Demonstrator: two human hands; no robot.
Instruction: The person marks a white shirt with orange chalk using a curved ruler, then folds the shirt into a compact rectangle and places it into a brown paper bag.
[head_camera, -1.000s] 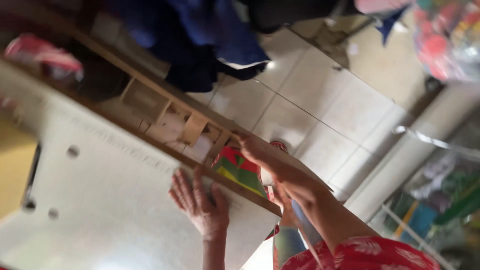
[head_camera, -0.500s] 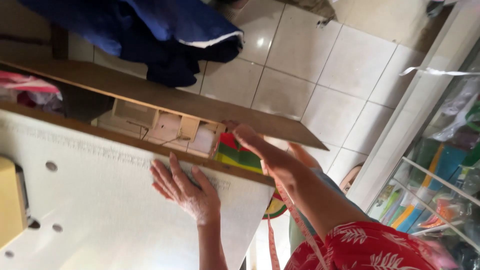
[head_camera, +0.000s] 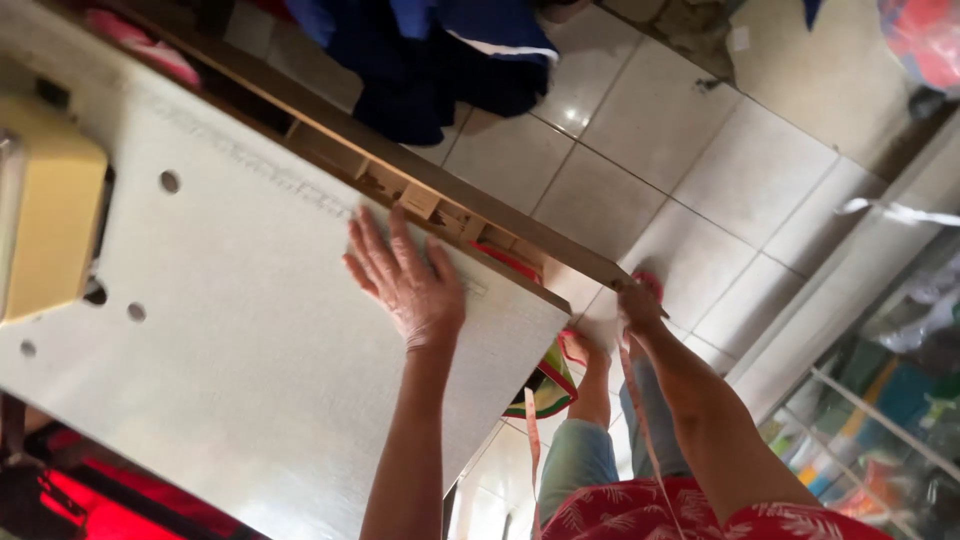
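- The left hand (head_camera: 408, 285) lies flat and open, fingers spread, palm down on the white laminate table (head_camera: 250, 360) near its far edge, holding nothing.
- The right hand (head_camera: 638, 305) is at the right end of the long wooden drawer (head_camera: 440, 205) that sticks out past the table's far edge; its fingers look curled against the wood, but whether they grip it is hard to make out.
- The drawer's small compartments show only partly, their contents unclear.
- A cream-coloured sewing machine (head_camera: 45, 210) sits at the left, cut off by the frame.
- A dark blue cloth heap (head_camera: 430, 60) lies on the pale tiled floor (head_camera: 640, 160) beyond.
- A thin pink tape (head_camera: 640, 420) hangs beside the right forearm.
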